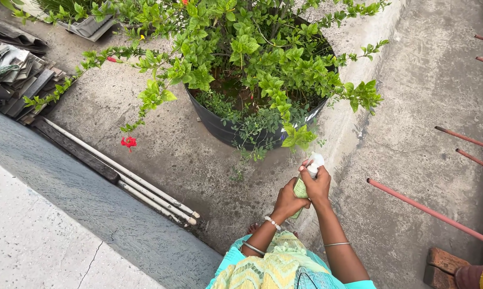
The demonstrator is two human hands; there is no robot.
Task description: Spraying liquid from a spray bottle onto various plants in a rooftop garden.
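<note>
Two hands meet on one small spray bottle [301, 188], pale green body with a white nozzle head, held near centre just short of the pot [220, 126]. This pot is round, dark and smooth-walled, packed with a leafy green shrub [252, 59]. Rough grey concrete floor [412, 107] lies outdoors; white pipes [140, 187] run left, rusty rods [428, 211] right. Left hand [288, 200] wraps the body; right hand [316, 184] closes over the nozzle.

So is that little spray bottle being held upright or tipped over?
Roughly upright, leaning slightly: the spray bottle has its white nozzle on top, under the right hand, while the left hand wraps its green body below.
</note>
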